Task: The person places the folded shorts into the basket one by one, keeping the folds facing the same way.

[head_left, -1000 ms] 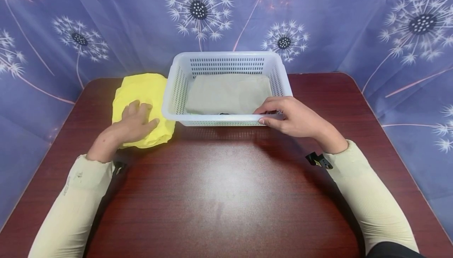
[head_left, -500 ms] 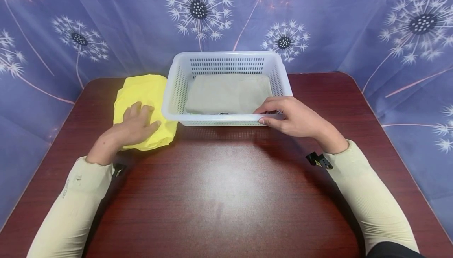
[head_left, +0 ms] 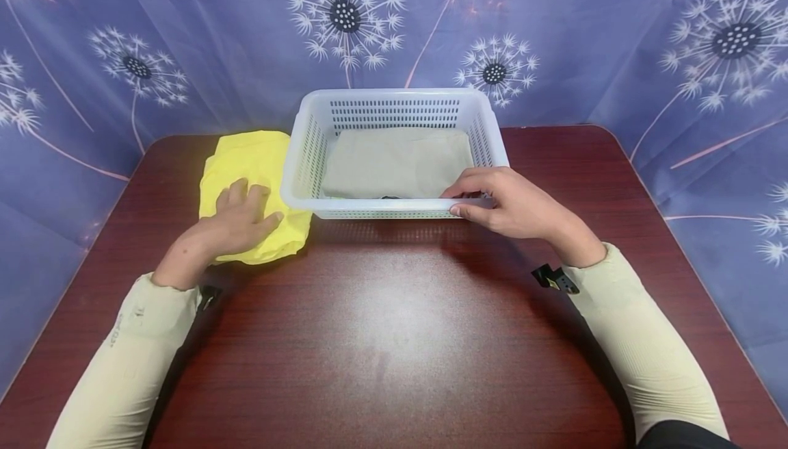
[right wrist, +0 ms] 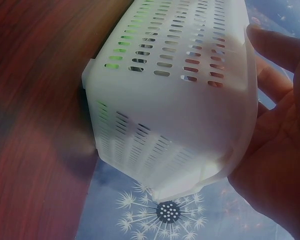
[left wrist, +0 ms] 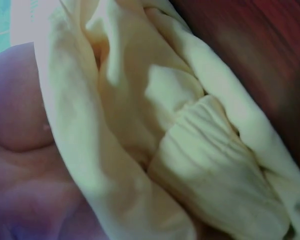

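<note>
My left hand (head_left: 237,226) rests on a folded yellow garment (head_left: 255,155), fingers loosely spread over its top. Close up in the left wrist view, the garment (left wrist: 125,85) shows layered folds and a gathered, cuff-like end beside the palm (left wrist: 20,110). Its right edge lies against the left end of a white plastic basket (head_left: 369,204). With my right hand (head_left: 511,202) I grip the basket's front rim near the right corner, thumb outside and fingers inside. Inside the basket lies a folded beige-grey cloth (head_left: 400,161); small green and dark patches show beneath it through the wall slots.
The basket stands at the back of a dark red wood-grain table (head_left: 394,339). Behind and at both sides hangs a purple-blue curtain (head_left: 234,31) with dandelion prints. Small black devices (head_left: 554,279) are strapped at both wrists.
My left hand and the yellow garment have slid slightly to the right and toward me, along the basket's end. The right hand and the basket stay put.
</note>
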`<move>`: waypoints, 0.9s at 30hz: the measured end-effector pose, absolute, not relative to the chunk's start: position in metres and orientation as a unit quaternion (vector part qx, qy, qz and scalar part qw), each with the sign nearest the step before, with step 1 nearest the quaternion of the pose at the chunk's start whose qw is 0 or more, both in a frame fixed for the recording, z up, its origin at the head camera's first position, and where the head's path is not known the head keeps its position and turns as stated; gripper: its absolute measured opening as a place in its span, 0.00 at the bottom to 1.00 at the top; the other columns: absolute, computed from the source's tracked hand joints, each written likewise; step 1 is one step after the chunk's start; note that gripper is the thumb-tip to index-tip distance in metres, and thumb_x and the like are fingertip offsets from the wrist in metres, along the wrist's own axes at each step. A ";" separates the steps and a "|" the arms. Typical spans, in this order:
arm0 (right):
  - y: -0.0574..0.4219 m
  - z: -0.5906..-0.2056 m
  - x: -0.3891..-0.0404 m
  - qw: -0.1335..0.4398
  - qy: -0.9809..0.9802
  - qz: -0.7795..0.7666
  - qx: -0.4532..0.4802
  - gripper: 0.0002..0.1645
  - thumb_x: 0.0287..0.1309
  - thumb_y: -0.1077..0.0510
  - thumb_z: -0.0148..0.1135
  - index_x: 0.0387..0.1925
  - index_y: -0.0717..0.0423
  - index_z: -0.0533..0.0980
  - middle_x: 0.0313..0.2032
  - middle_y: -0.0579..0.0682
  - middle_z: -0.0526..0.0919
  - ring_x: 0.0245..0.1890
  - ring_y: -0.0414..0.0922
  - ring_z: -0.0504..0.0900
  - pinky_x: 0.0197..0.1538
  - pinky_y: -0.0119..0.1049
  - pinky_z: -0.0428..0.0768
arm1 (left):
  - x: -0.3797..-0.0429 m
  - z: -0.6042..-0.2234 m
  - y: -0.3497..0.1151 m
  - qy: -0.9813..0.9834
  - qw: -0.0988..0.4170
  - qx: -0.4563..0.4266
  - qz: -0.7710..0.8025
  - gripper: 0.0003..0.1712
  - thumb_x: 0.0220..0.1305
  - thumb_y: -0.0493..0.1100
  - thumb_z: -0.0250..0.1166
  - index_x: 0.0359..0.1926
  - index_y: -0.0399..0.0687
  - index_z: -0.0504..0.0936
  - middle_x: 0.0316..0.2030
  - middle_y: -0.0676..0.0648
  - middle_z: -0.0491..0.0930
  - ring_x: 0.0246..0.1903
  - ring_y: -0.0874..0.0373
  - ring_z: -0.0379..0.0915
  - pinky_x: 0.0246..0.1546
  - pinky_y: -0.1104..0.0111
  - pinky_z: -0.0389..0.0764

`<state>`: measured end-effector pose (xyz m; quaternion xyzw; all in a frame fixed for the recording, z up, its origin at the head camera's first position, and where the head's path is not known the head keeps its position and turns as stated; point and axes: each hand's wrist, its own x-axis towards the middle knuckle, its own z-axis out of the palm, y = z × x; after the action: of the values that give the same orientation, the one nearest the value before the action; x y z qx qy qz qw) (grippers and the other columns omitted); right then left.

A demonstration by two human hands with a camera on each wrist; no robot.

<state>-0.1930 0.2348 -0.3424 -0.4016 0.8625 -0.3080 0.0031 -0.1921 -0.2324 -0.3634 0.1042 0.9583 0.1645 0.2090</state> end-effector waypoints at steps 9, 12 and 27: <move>0.235 -0.343 -0.193 0.003 0.863 -0.309 -0.400 0.11 0.69 0.60 0.70 0.50 0.47 0.88 0.42 0.36 0.86 0.40 0.37 0.80 0.46 0.42 0.78 | -0.187 -0.363 -0.228 0.961 0.213 0.095 0.151 0.45 0.82 0.64 0.45 0.79 0.34 0.47 0.78 0.22 0.29 0.75 0.18 0.28 0.59 0.19 0.58; 0.235 -0.343 -0.193 0.003 0.863 -0.310 -0.400 0.10 0.69 0.60 0.70 0.50 0.48 0.88 0.43 0.36 0.86 0.41 0.37 0.81 0.46 0.43 0.78 | -0.185 -0.362 -0.226 0.961 0.213 0.094 0.148 0.45 0.82 0.64 0.45 0.79 0.35 0.47 0.78 0.23 0.29 0.75 0.19 0.28 0.57 0.19 0.59; 0.234 -0.342 -0.193 -0.004 0.865 -0.302 -0.400 0.10 0.69 0.60 0.71 0.49 0.49 0.88 0.43 0.37 0.87 0.42 0.37 0.82 0.48 0.43 0.79 | -0.181 -0.364 -0.220 0.964 0.215 0.087 0.129 0.44 0.81 0.65 0.45 0.79 0.36 0.47 0.77 0.24 0.32 0.73 0.19 0.33 0.53 0.18 0.62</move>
<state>-0.1926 0.2335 -0.3424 -0.3995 0.8655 -0.3022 -0.0044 -0.1807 -0.2202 -0.3642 0.0868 0.9641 0.1288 0.2153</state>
